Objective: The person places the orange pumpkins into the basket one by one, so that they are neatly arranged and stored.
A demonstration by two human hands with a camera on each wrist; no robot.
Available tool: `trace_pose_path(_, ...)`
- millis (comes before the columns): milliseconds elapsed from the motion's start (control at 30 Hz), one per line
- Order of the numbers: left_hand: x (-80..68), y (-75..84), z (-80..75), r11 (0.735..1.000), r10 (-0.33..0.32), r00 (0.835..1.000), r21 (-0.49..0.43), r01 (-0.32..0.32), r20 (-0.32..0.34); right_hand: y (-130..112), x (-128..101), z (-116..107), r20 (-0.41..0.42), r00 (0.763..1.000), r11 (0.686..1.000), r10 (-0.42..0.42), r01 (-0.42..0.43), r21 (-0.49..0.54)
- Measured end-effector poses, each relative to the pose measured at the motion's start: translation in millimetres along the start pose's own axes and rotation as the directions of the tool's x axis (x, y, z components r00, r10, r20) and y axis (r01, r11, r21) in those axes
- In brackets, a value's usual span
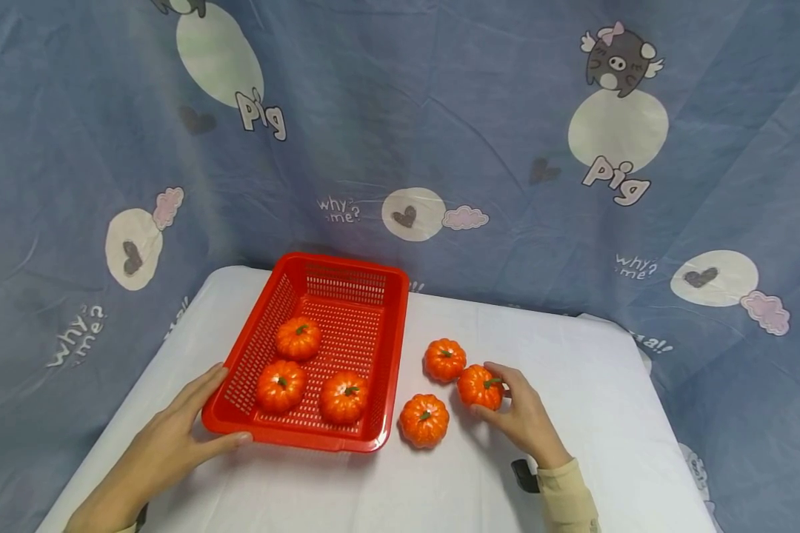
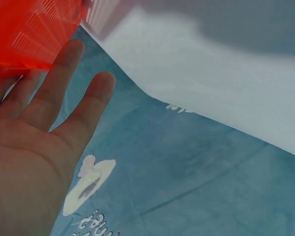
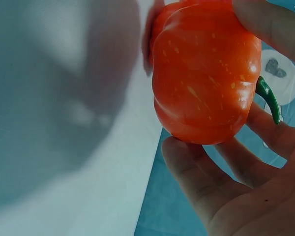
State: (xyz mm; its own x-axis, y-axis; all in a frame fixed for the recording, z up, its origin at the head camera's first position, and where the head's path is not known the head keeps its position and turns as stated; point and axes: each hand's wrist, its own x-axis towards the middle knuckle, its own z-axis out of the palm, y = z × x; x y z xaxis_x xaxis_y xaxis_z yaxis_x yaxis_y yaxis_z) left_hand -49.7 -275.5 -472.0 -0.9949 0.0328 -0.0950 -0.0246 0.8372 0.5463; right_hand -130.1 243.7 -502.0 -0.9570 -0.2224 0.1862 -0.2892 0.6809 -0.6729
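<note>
A red plastic basket (image 1: 347, 292) stands on the white table and holds three small orange pumpkins (image 1: 298, 337), (image 1: 281, 386), (image 1: 343, 397). My left hand (image 1: 203, 422) lies against the basket's near left corner with straight fingers, thumb along the front rim; the left wrist view shows the flat palm (image 2: 44, 128) beside the basket wall (image 2: 24, 29). To the right of the basket my right hand (image 1: 510, 406) grips one pumpkin (image 1: 480, 386), fingers curled round it. In the right wrist view this pumpkin (image 3: 206, 73) fills the hand (image 3: 236, 191). Two more pumpkins (image 1: 445, 360), (image 1: 424, 420) lie loose beside it.
The white tablecloth (image 1: 587, 400) stretches bare to the right and along the front. A blue cartoon-print cloth (image 1: 440, 111) hangs behind the table and drapes past its edges. A dark strap (image 1: 525, 474) shows at my right wrist.
</note>
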Motion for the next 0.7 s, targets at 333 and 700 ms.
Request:
trace_pose_path(333,0.0,2.5,-0.5,1.000,-0.025,0.999,0.003,0.025,0.025,-4.8,3.0,1.1,0.015,1.000,1.000,0.006,-0.006,0.009)
trace_pose_path(700,0.5,2.2,-0.6,1.000,-0.024,1.000,0.006,0.023,0.020,-9.2,8.7,2.3,-0.003,0.999,0.998,-0.054,0.054,0.028)
